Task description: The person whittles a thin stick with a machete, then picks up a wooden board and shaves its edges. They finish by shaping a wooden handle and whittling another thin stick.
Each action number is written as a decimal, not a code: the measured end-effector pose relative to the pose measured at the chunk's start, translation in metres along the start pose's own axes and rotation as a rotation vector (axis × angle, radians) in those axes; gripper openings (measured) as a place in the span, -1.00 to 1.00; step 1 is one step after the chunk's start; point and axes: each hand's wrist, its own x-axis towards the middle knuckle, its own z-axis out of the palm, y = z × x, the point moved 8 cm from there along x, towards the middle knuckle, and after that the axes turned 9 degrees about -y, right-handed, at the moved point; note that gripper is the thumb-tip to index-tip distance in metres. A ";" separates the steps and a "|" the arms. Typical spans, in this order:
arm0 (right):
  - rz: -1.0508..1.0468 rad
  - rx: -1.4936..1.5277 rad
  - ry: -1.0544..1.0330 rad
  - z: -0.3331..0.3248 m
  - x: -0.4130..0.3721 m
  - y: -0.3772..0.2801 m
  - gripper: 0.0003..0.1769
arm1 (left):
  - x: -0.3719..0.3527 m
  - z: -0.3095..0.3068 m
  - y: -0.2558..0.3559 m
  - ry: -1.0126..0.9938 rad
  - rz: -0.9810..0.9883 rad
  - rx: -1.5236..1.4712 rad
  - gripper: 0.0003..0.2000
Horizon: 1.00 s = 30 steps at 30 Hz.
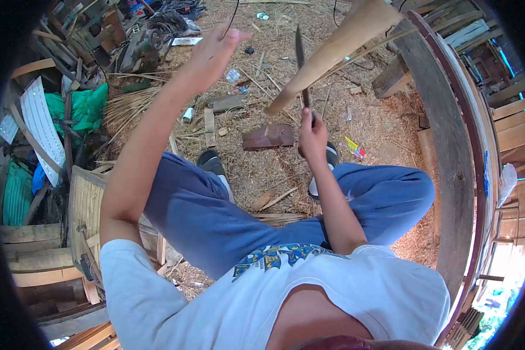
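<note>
My right hand (313, 139) is closed around the handle of a long knife (300, 49), its dark blade pointing up and away from me between my knees. A pale bamboo stave (344, 44) slants across the blade, its narrow end low near the knife and its broad end high at the right. A thin strip runs along the stave's lower side. My left hand (216, 51) is raised at the upper left, apart from both stave and knife, with fingers stretched out and nothing in them. Below the knife tip, a reddish-brown block (268, 137) lies on the ground between my feet.
Shavings and thin strips cover the ground. A heavy timber beam (440, 146) stands along my right. At my left are a wooden box (87, 204), green sheeting (90, 111) and a bundle of thin sticks (131, 108). A yellow-and-red wrapper (354, 148) lies beyond my right foot.
</note>
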 end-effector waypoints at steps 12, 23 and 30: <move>0.314 -0.354 -0.094 0.023 -0.028 0.044 -0.33 | -0.040 0.071 -0.068 -0.959 -0.434 0.036 -0.10; 0.221 -0.183 -0.024 0.001 -0.013 -0.042 -0.33 | -0.059 0.076 -0.085 -1.098 -0.247 0.171 -0.28; 0.366 -0.400 -0.101 0.019 -0.017 0.068 -0.27 | -0.056 0.082 -0.086 -1.070 -0.278 0.282 -0.33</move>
